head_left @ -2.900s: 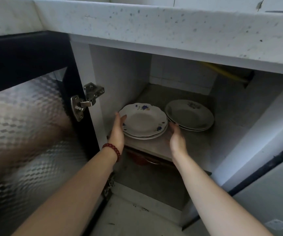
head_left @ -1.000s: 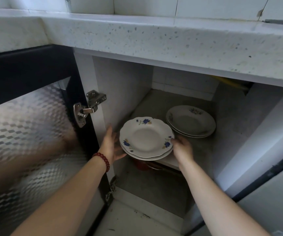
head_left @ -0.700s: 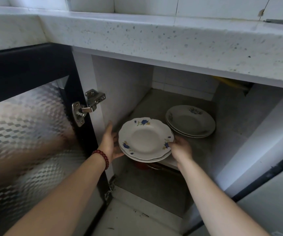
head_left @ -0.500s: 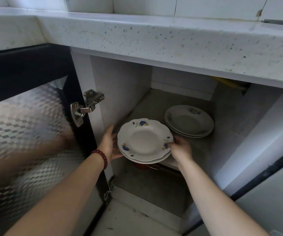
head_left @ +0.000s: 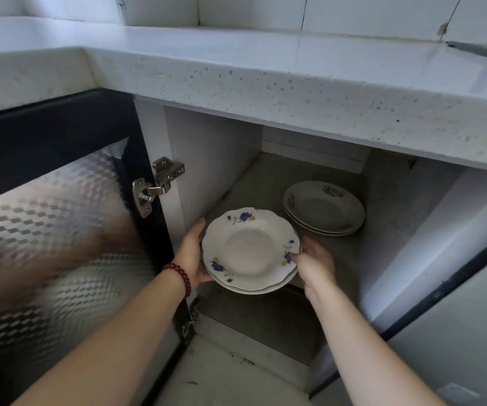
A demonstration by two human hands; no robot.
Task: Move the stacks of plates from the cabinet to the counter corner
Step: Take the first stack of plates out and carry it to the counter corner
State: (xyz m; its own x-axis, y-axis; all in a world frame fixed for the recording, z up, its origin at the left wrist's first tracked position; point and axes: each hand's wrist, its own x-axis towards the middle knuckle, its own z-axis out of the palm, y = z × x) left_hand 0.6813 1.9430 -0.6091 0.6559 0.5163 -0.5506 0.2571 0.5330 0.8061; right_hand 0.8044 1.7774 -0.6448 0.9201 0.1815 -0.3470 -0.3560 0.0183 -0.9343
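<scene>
Left hand (head_left: 192, 254) cupped around the left rim of a small stack of white scalloped china plates with blue flowers (head_left: 250, 249), right hand (head_left: 314, 260) clamped on its right rim, thumb on top. Stack held level at the front edge of the grey cabinet shelf (head_left: 268, 183). Second stack of white flowered plates (head_left: 324, 207) resting toward the shelf's back right, well apart. Speckled white stone counter (head_left: 265, 80) overhead.

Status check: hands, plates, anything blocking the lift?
Left hand and right hand grip opposite rims of the front plate stack, at the shelf's front edge. Second stack on the cabinet shelf. Counter edge overhangs above; door open.
</scene>
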